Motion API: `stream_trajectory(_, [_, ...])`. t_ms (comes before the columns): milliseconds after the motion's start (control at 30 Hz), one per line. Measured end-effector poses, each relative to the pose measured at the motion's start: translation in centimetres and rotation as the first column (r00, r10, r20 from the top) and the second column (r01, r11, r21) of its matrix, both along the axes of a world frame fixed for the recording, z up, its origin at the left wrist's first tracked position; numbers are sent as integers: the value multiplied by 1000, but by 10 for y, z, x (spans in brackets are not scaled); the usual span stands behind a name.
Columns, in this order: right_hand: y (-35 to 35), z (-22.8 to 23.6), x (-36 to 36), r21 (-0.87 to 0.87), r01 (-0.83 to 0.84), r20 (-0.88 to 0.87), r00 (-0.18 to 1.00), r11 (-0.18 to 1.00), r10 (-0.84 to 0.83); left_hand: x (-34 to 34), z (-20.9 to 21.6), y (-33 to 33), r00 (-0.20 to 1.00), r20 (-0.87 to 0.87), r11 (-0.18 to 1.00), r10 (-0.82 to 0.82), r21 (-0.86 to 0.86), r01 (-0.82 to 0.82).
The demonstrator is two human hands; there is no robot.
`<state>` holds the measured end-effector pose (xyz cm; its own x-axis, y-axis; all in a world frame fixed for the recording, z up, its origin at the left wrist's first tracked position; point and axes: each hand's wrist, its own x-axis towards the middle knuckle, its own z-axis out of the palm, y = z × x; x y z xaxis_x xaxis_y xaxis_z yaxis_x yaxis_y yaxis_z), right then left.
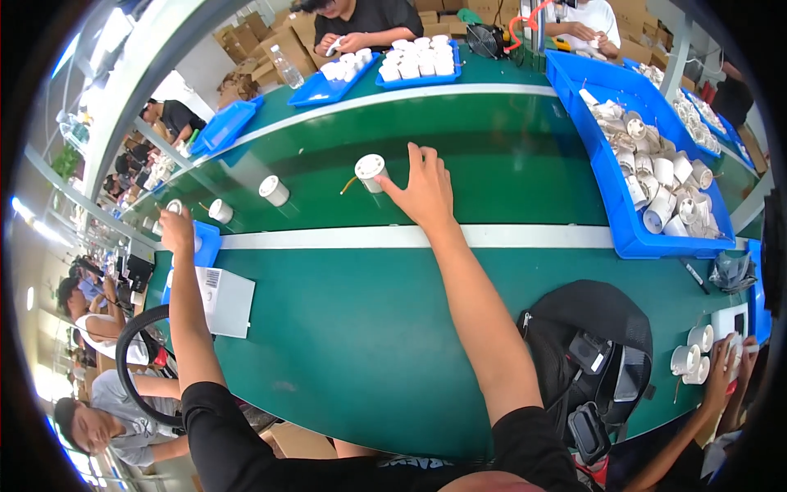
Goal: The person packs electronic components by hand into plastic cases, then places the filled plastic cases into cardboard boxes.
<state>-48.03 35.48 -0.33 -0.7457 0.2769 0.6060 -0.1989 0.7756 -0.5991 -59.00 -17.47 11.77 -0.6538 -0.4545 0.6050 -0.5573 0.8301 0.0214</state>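
My right hand [424,190] is over the green belt [492,164] with its fingers apart. Its thumb tip is at the side of a white cylindrical housing [370,168] with holes in its top and a yellow wire; whether they touch, I cannot tell. My left hand [178,231] reaches far left, fingers curled at another white housing [174,206], which they partly hide. Between my hands, a white housing [274,191] and a smaller-looking one [220,211] stand upright on the belt.
A blue bin [627,238] heaped with white housings stands at the right. A black backpack [586,320] lies on the bench by my right forearm. Near my left forearm are a white box [231,302] and a blue tray [207,243]. Co-workers sit across, left and right, one handling housings [685,359].
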Motion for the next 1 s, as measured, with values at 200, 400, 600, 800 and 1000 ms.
stream_trajectory(200, [7,0,-4,-109,19,-28,999,994,-22,18,53,121,912,-96,912,-399,-146,384])
stream_trajectory(400, [8,17,-10,-209,15,-54,998,978,-27,174,17,252,396,101,403,-913,58,914])
stream_trajectory(600, [1,-2,-10,-210,52,-32,998,976,-60,327,-14,320,366,205,419,-908,397,817])
stream_trajectory(800, [-1,-3,6,-116,33,-147,988,993,-50,370,-57,336,464,147,484,-873,360,797])
stream_trajectory(1000, [35,-20,1,-426,124,-7,990,896,-140,398,-52,331,446,-52,339,-894,571,747])
